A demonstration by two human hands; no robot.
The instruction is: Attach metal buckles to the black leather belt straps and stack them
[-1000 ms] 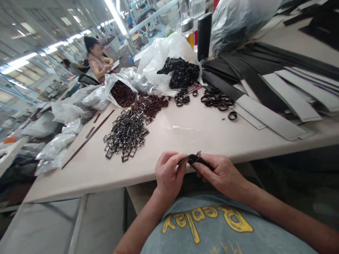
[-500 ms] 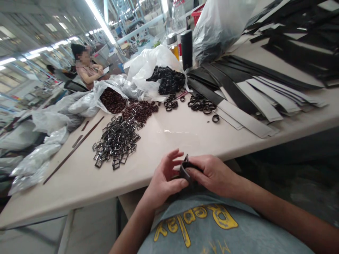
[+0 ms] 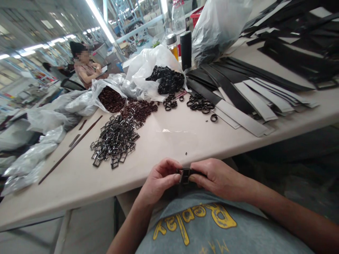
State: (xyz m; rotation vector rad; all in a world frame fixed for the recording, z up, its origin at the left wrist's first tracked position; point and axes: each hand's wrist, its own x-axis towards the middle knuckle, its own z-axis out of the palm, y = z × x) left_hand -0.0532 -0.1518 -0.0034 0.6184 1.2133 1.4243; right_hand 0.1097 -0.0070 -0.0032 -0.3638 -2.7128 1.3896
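Just past the table's front edge, my left hand [image 3: 162, 180] pinches a dark metal buckle [image 3: 185, 173] between thumb and fingers. My right hand [image 3: 214, 176] is closed around a short length of black strap [image 3: 198, 171] that meets the buckle. Most of the strap is hidden under the right fingers. Beyond my hands, to the left, lies a heap of loose metal buckles [image 3: 113, 139]. A tiny dark bit [image 3: 186, 153] rests on the table close to my fingertips.
Brown loops [image 3: 139, 110] lie behind the buckles, some in a plastic bag [image 3: 96, 98]. Black loops [image 3: 200, 102] sit mid-table. Black straps with pale ends [image 3: 254, 121] cover the right. A black flask [image 3: 186, 51] stands behind. Another person [image 3: 86, 70] sits far left.
My left fingers, spread beside the bent strap before, have closed on the buckle. The strap has been turned, so the buckle faces me between both hands.
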